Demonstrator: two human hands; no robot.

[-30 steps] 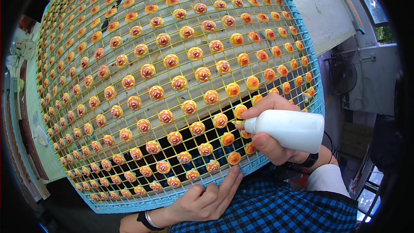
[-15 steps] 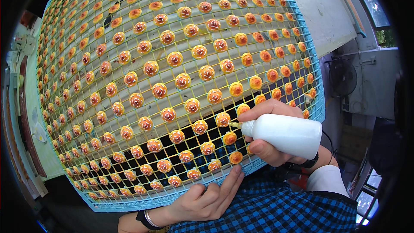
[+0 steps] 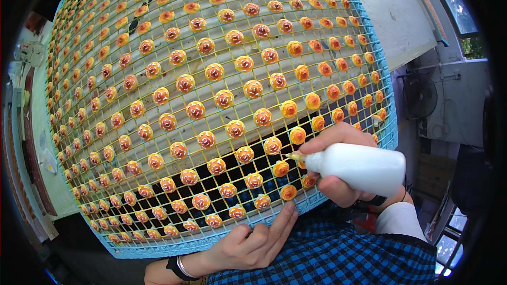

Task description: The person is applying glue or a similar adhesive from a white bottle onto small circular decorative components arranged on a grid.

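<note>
Head: right hand (image 3: pixel 338 166) grips smooth white bottle (image 3: pixel 359 169)

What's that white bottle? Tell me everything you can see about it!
The white squeeze bottle looks like smooth, soft plastic, plump and rounded, with a thin yellowish nozzle. It lies almost sideways, nozzle pointing left. The right hand wraps around it, fingers over the top and below. Its tip sits among small orange rounds near the lower right corner of the pale blue wire tray.

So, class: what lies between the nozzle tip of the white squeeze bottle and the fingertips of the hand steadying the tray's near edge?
In the head view, one orange piece on the wire grid lies between nozzle tip and left hand.
</note>
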